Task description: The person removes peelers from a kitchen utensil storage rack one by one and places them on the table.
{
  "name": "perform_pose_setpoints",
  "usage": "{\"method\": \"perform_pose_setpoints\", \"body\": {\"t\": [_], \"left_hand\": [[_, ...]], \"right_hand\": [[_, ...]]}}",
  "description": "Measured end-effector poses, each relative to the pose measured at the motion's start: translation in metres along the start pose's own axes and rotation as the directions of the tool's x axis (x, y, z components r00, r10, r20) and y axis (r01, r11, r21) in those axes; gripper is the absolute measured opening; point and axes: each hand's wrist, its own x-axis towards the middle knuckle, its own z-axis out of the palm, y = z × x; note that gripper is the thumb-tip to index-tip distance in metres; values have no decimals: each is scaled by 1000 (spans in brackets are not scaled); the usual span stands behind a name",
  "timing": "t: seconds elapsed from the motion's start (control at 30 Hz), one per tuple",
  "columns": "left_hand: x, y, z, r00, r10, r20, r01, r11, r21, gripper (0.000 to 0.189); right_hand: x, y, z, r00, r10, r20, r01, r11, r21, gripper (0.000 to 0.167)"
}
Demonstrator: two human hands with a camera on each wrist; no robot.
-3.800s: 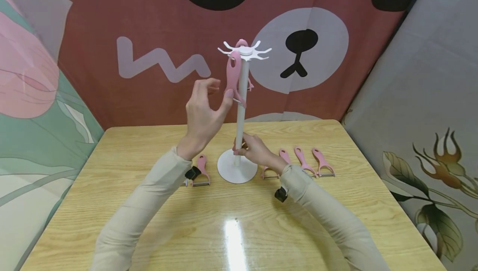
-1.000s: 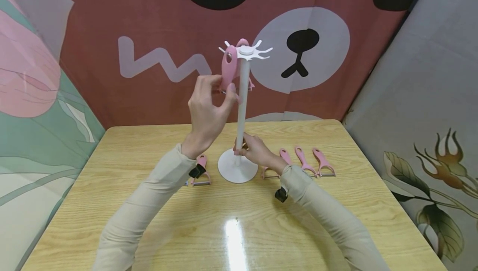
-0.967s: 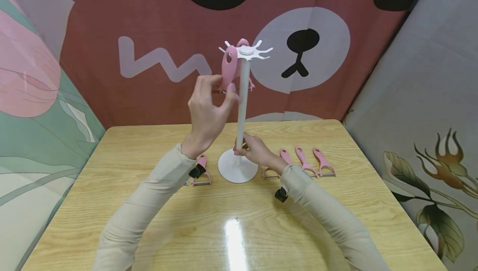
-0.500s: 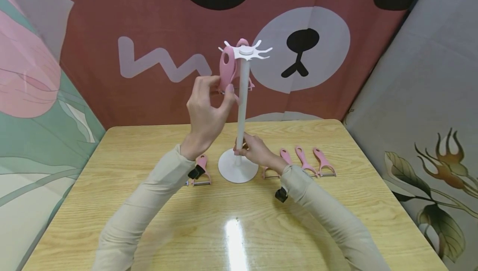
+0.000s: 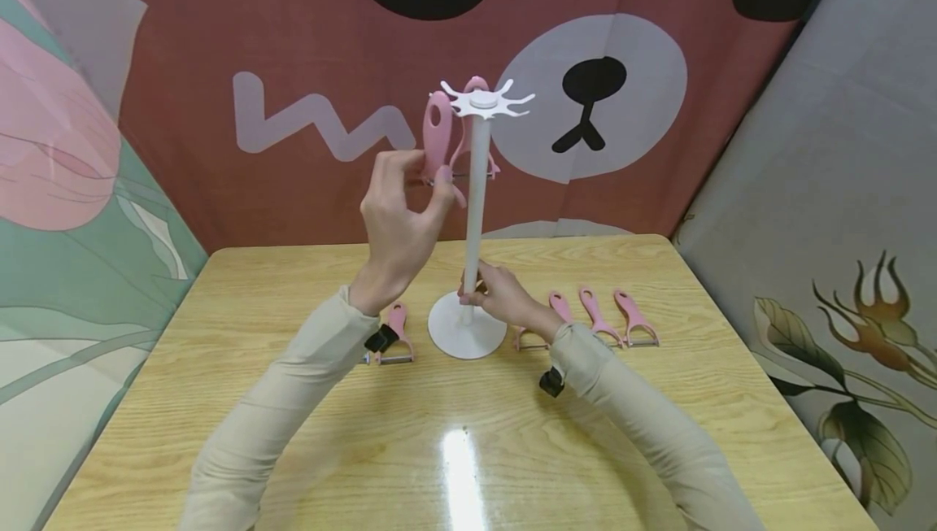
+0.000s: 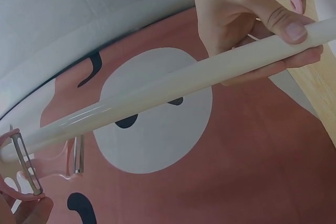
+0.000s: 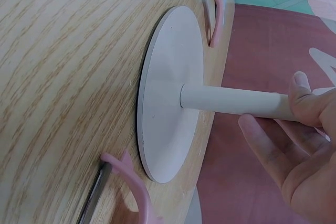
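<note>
My left hand (image 5: 398, 218) pinches a pink Y-shaped peeler (image 5: 437, 128) near its blade end, handle upward. The peeler's handle hole is beside the left prongs of a white stand's hook ring (image 5: 483, 100). A second pink peeler (image 5: 465, 137) hangs from the ring just behind; its blade end (image 6: 77, 156) also shows in the left wrist view. Low on the stand's white pole (image 5: 477, 198), my right hand (image 5: 505, 295) grips with thumb and fingers. The round white base (image 7: 170, 98) stands on the table in the right wrist view.
Several pink peelers lie right of the base, among them one peeler (image 5: 635, 319) at the far end. Left of the base lies another peeler (image 5: 396, 344), partly covered by the wrist camera. The wooden table (image 5: 351, 450) ends at a patterned curtain (image 5: 307, 189).
My left hand first brought the peeler up and back toward the ring, then shifted it left, so its handle stands apart from the hanging peeler. The right hand keeps its hold on the pole.
</note>
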Motion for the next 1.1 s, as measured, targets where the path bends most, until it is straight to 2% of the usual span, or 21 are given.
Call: {"method": "perform_pose_setpoints", "body": {"t": [0.37,1.1], "left_hand": [[-4,-7,-6,999,-39,-29,39,999,-11,21],[-11,-18,-22,996,-68,-51,69,997,16,19]], "right_hand": [[0,-1,0,1000,-2,10,2,1000,12,20],[0,-1,-1,1000,-13,11,14,1000,-10,20]]}}
